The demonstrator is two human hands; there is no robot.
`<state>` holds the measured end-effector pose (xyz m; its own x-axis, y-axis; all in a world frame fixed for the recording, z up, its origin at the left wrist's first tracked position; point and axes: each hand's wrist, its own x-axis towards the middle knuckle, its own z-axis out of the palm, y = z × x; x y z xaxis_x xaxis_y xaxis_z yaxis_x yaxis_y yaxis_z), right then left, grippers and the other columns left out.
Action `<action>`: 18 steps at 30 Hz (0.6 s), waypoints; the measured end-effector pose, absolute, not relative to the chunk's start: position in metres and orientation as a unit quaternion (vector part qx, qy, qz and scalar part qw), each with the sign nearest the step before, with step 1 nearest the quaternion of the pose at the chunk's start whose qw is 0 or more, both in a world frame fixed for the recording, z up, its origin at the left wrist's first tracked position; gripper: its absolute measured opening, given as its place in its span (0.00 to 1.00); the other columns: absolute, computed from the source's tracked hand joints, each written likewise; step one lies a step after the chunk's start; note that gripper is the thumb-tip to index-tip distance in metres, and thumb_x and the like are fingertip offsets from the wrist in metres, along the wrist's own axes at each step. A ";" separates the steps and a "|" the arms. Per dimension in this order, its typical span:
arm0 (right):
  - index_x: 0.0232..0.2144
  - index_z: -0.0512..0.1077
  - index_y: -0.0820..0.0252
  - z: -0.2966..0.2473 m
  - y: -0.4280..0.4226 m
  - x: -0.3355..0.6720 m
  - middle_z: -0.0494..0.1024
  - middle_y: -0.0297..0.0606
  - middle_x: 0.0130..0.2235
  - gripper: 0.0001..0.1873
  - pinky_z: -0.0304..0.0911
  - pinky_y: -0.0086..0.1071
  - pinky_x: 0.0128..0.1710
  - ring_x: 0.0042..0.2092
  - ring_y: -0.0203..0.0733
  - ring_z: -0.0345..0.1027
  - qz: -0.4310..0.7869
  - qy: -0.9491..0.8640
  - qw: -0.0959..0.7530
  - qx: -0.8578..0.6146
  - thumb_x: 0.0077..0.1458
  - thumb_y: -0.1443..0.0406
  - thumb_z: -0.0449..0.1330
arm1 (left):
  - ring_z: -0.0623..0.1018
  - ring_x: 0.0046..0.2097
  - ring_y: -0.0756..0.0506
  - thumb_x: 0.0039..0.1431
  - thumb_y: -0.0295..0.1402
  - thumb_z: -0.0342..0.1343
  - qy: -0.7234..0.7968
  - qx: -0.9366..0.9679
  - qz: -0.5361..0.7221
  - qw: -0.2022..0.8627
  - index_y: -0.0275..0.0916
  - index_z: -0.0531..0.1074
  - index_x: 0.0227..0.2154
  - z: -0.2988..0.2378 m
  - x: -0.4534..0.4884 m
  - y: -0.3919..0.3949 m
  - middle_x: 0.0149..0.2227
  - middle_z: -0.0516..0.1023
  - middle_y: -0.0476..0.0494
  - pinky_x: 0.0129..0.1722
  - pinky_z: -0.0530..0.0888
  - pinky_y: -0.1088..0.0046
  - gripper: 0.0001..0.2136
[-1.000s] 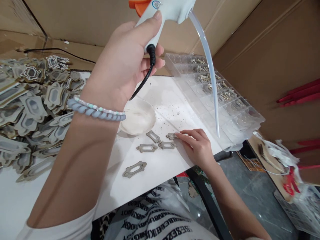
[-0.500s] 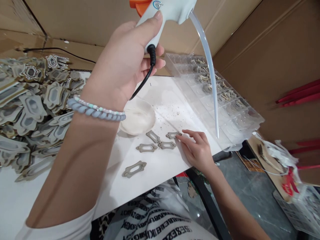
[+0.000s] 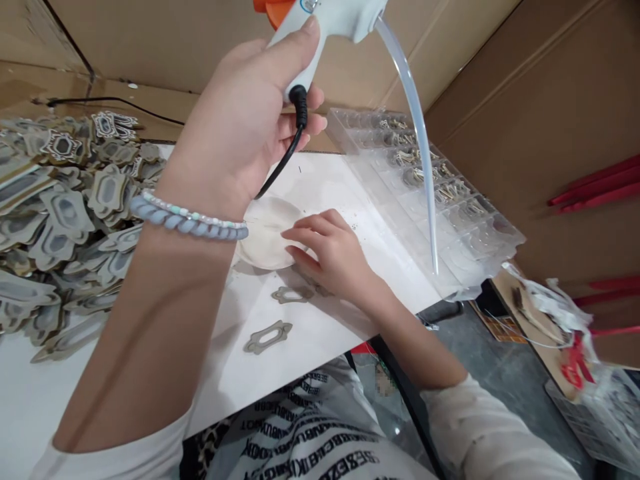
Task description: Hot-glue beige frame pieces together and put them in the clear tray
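Note:
Raised at the top, my left hand (image 3: 260,93) is closed round the white grip of a hot glue gun (image 3: 333,20) with an orange part. A long, clear glue stick (image 3: 417,120) curves down from its back end, and a black cord leaves the grip. My right hand (image 3: 330,250) reaches over the edge of a round, whitish dish (image 3: 265,233), its fingers curved and apart. I make out nothing between them. Below lie two flat, grey frame-shaped pieces (image 3: 269,337) with oblong openings. Other pieces beside them are mostly hidden under my right hand.
A large heap of similar frame pieces (image 3: 65,213) covers the table's left side. At the right stands a clear compartment box (image 3: 400,180) with small metal-coloured parts. Cardboard walls (image 3: 475,113) rise behind. A plastic bag (image 3: 545,310) lies on a low surface at far right.
My right hand has left the frame piece at the right and moved left and up to the dish, covering several pieces. My left hand keeps its hold on the glue gun, nearly still.

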<state>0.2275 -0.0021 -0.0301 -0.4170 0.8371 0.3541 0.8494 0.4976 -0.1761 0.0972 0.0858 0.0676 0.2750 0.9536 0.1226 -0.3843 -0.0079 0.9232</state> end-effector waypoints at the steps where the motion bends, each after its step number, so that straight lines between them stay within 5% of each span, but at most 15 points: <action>1: 0.46 0.81 0.62 -0.025 0.006 0.220 0.82 0.46 0.46 0.11 0.65 0.41 0.46 0.45 0.50 0.69 0.009 -0.843 0.153 -0.516 0.66 0.66 0.60 | 0.71 0.26 0.56 0.73 0.31 0.50 0.293 0.479 0.526 0.639 0.30 0.67 0.41 0.067 0.097 0.086 0.26 0.68 0.53 0.28 0.70 0.84 0.07; 7: 0.47 0.80 0.61 0.000 0.042 0.196 0.82 0.46 0.48 0.13 0.58 0.39 0.41 0.51 0.54 0.70 0.082 -0.840 -0.070 -0.532 0.62 0.61 0.65 | 0.72 0.26 0.55 0.73 0.34 0.51 0.292 0.497 0.507 0.641 0.32 0.66 0.37 0.064 0.097 0.085 0.26 0.70 0.52 0.31 0.71 0.81 0.09; 12: 0.42 0.81 0.60 0.006 0.049 0.192 0.84 0.42 0.44 0.08 0.53 0.38 0.39 0.48 0.50 0.74 0.071 -0.845 -0.096 -0.521 0.65 0.66 0.61 | 0.72 0.27 0.54 0.73 0.33 0.49 0.288 0.490 0.516 0.641 0.30 0.68 0.42 0.066 0.096 0.086 0.26 0.69 0.53 0.33 0.70 0.80 0.09; 18: 0.34 0.81 0.63 0.003 0.044 0.197 0.84 0.44 0.37 0.16 0.52 0.36 0.33 0.39 0.45 0.75 0.066 -0.851 -0.084 -0.515 0.64 0.74 0.54 | 0.72 0.29 0.54 0.74 0.32 0.47 0.298 0.488 0.519 0.635 0.27 0.69 0.47 0.068 0.095 0.085 0.28 0.68 0.51 0.37 0.70 0.78 0.12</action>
<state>0.1971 0.0443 0.0026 -0.4558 0.8645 -0.2120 0.8869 0.4612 -0.0258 0.0954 0.0852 0.0682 0.2836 0.9502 0.1290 -0.3683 -0.0162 0.9295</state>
